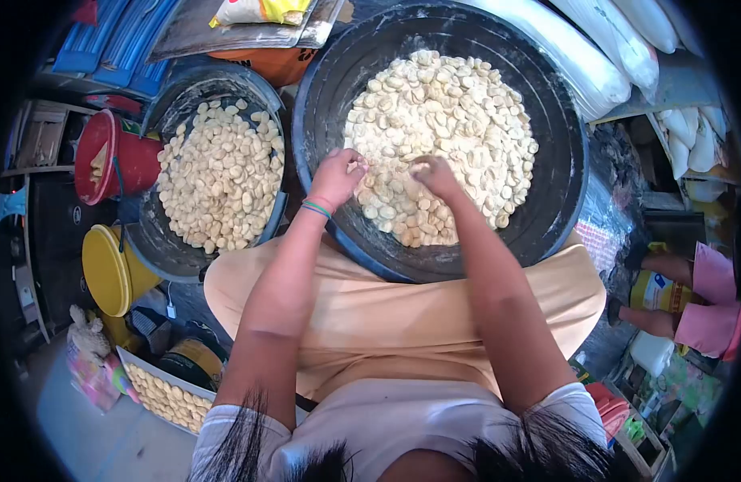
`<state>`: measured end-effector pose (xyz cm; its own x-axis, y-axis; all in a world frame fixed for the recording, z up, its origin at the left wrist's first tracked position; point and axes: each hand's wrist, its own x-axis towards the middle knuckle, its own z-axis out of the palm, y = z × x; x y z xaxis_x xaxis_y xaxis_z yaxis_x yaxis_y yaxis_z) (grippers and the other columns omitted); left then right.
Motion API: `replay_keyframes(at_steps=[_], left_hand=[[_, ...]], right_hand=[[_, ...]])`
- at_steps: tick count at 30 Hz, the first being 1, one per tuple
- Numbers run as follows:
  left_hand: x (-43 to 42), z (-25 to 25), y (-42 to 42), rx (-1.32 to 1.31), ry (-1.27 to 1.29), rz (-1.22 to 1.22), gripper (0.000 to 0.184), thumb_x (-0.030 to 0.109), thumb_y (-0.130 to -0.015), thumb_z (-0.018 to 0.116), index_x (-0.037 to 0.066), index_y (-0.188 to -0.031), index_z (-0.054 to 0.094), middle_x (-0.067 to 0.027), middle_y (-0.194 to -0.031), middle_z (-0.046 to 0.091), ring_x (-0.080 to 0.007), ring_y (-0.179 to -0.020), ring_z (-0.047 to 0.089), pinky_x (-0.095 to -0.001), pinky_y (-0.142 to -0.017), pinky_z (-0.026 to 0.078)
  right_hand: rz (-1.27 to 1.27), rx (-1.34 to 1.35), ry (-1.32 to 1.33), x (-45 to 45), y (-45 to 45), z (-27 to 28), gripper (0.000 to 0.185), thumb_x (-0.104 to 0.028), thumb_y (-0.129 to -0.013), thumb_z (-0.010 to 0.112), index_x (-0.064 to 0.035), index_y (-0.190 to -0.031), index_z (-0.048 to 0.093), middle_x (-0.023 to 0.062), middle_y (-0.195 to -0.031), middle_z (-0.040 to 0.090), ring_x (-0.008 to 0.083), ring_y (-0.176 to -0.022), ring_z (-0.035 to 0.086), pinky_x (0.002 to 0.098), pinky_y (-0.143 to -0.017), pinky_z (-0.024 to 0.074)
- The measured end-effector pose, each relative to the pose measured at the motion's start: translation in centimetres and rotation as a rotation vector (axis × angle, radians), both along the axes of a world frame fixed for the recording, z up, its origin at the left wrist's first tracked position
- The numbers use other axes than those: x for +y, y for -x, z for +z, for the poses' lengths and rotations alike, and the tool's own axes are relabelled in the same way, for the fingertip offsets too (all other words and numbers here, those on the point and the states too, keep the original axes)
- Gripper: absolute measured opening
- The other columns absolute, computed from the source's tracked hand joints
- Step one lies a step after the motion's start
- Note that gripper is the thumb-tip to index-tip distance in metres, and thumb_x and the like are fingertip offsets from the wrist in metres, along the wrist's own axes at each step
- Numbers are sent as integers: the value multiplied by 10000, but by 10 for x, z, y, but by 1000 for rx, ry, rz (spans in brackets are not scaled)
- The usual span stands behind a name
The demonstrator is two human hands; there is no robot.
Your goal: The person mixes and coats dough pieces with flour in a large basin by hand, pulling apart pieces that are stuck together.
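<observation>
Strands of dark hair [254, 438] hang closest to the lens, down at 5 and 7 o'clock. Just past 12, toward 1, sits a big black tub [330, 112] with a heap of pale, floury pieces [483, 120] in it. Both hands are over that heap. Left hand [337, 175] is toward the tub's 8-to-9 side, fingers curled in and tips close together; can't tell if it's got a piece. Right hand [436, 178] is at 6, near the tub's middle, also half curled with a pale bit by the fingertips, but can't tell if it's actually gripped.

Smaller tub [158, 231] at 10 has more of the same stuff, with a red bucket [93, 157] just beyond.

Label hunters, slim pickings: orange thing [266, 60] at 11 has dark lettering, partly covered, so no full word. Yellow container [651, 291] between 3 and 4 has a printed label, too small for me to read, right by another person's legs [667, 269]. Yellow-and-white bag [262, 11] at 11? Can't make out any writing.
</observation>
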<state>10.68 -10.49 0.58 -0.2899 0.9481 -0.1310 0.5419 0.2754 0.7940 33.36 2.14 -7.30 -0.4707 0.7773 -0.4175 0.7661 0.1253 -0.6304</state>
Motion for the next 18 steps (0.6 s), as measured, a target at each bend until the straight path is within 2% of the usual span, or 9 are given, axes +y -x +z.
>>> replay_keyframes(at_steps=[1, 3, 6, 9, 10, 11, 13, 14, 18], left_hand=[[2, -3, -1, 39, 28, -4, 221, 169, -844, 655, 12, -998, 631, -153, -975, 609, -272, -898, 623, -345, -823, 493], [8, -14, -1, 96, 114, -69, 263, 173, -822, 664, 21, -1034, 636, -177, -1023, 607, -316, -966, 610, -371, -878, 477], [12, -18, -8, 98, 331, -265, 377, 146, -780, 672, 30, -1135, 622, -208, -1125, 598, -358, -1068, 578, -397, -941, 442], [8, -47, -20, -14, 336, -374, 454, 149, -758, 693, 9, -1179, 596, -226, -1181, 581, -370, -1116, 552, -401, -968, 422], [4, -60, -22, 55, 122, -462, 442, 134, -787, 697, -10, -1190, 585, -182, -1084, 636, -288, -946, 634, -365, -845, 495], [6, -75, -19, -172, 244, -410, 417, 124, -802, 692, -9, -1183, 589, -157, -1040, 645, -244, -870, 632, -341, -784, 502], [24, -44, -14, -621, 487, -288, 368, 104, -830, 682, -7, -1171, 598, -108, -951, 664, -156, -718, 627, -294, -662, 516], [27, -43, -12, -604, 426, -256, 276, 82, -875, 641, 3, -1138, 617, -52, -851, 652, -70, -597, 557, -236, -551, 479], [30, -30, -4, -411, 327, -183, 259, 88, -869, 615, 17, -1118, 630, -70, -843, 657, -97, -612, 576, -256, -565, 480]], right_hand=[[-10, -138, -91, -17, 4, -8, 402, -301, -803, 693, -172, -1174, 607, 146, -1186, 570, 267, -1109, 559, 460, -969, 414], [115, -304, -329, -70, 21, -11, 438, -306, -771, 696, -206, -1184, 587, 184, -1323, 474, 333, -1252, 450, 615, -1050, 247], [214, -167, -377, -100, 32, -36, 431, -279, -759, 682, -198, -1172, 591, 138, -1343, 484, 341, -1325, 362, 703, -1036, 160], [220, 60, -152, -93, 30, -25, 370, -198, -733, 679, -167, -1094, 603, 105, -1224, 586, 312, -1228, 476, 583, -1019, 316], [54, 444, 194, -81, 28, -19, 286, -150, -782, 670, -98, -1052, 593, 88, -1055, 647, 242, -987, 606, 402, -884, 464], [-25, 565, 270, -74, 27, -14, 258, -148, -798, 669, -75, -1034, 594, 80, -1004, 647, 212, -902, 604, 357, -818, 473], [-187, 809, 421, -63, 27, 6, 214, -144, -830, 668, -30, -997, 597, 63, -904, 646, 152, -733, 598, 267, -688, 491], [-262, 741, 573, -52, 23, 25, 221, -210, -869, 668, -6, -930, 606, 29, -800, 619, 99, -674, 556, 257, -619, 480], [-336, 477, 589, -17, 16, 19, 262, -283, -893, 643, -25, -868, 610, 15, -721, 586, 86, -631, 534, 242, -570, 455]])
